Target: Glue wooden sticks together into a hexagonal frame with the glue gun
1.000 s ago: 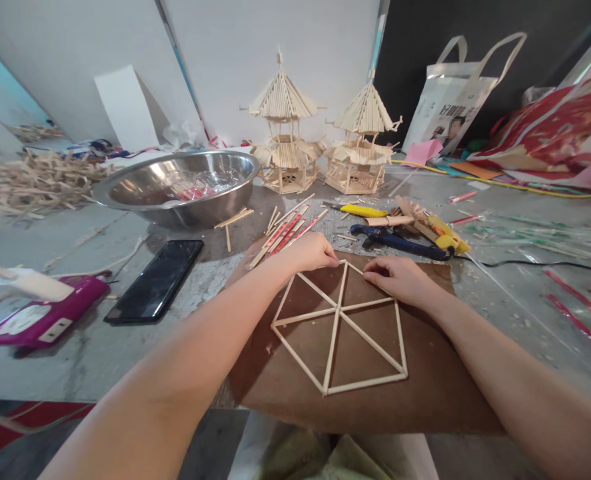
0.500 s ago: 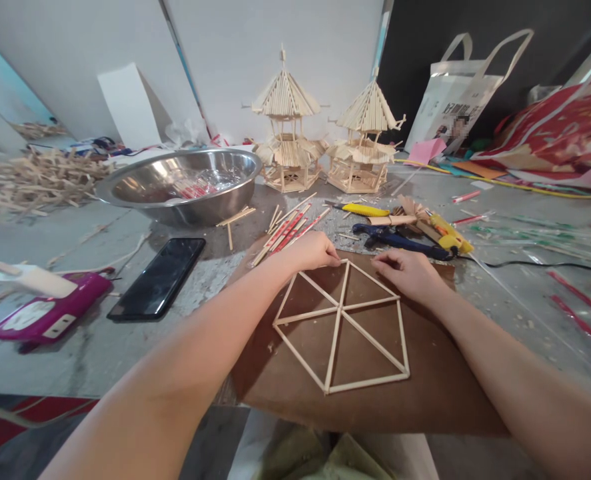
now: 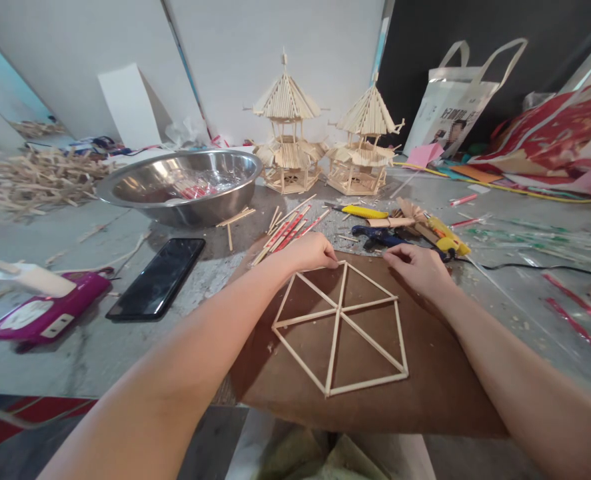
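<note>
A six-sided frame of thin wooden sticks (image 3: 336, 347), with spokes meeting at its middle, lies flat on a brown board (image 3: 295, 407). My left hand (image 3: 315, 251) is closed in a pinch at the frame's far edge, fingertips on the back stick near the far corner. Its hand and wrist cover part of that edge. To the right, apart from the frame, my right hand (image 3: 418, 267) has thumb and fingers pressed together; whether they hold anything small cannot be made out. Just beyond it lies a dark blue glue gun (image 3: 382, 235).
Loose sticks (image 3: 288, 230), some in red wrappers, lie behind my left hand. A yellow cutter (image 3: 365, 211) is beside them. Two stick pavilions (image 3: 288, 160) and a steel basin (image 3: 185, 210) stand further back. Left are a black phone (image 3: 158, 277) and a purple power strip (image 3: 50, 310).
My right hand has shifted a little to the right, away from the frame's far corner. The left hand stays at the back stick, and the frame has hardly moved.
</note>
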{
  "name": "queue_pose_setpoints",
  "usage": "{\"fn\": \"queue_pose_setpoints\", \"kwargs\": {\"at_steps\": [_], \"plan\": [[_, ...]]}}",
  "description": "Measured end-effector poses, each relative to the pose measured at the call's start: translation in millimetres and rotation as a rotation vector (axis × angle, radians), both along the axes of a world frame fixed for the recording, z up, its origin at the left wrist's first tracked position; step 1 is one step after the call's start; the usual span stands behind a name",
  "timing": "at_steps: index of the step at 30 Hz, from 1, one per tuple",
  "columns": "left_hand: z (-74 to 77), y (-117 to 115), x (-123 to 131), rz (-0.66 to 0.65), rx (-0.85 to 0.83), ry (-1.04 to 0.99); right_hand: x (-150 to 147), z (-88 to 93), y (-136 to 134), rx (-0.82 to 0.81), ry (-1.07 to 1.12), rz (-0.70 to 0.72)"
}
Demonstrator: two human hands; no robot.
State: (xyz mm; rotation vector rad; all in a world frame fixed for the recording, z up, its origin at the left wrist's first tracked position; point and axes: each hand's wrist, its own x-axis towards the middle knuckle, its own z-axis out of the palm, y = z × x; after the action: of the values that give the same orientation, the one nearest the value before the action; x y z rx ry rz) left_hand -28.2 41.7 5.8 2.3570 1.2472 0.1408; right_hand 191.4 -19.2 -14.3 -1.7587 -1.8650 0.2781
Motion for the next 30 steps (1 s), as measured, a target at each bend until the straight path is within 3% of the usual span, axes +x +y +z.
{"fn": "queue_pose_setpoints", "kwargs": {"at_steps": [6,12,16,19,23,26,30], "plan": [[0.9,0,0,-0.006,0.024,0.026,7,3.6,2,0.148,0.115,-0.122],[1.3,1,-1,-0.012,0.018,0.044,10,11.4,-2,0.238,0.457,-0.065],[2.6,1,-2,-0.013,0.027,0.05,28,14.2,2,0.526,0.431,-0.322],[2.0,2,-2,-0.022,0.034,0.048,43,14.3,9,0.61,0.517,-0.482],[-0.4,3,-2,-0.032,0.031,0.039,51,13.3,16,0.473,0.942,-0.671],[-0.9,2,-2,-0.044,0.041,0.045,52,13.5,17,0.32,1.136,-0.694],[1.1,0,-2,-0.072,0.107,0.071,51,17.1,18,0.238,1.351,-0.777]]}}
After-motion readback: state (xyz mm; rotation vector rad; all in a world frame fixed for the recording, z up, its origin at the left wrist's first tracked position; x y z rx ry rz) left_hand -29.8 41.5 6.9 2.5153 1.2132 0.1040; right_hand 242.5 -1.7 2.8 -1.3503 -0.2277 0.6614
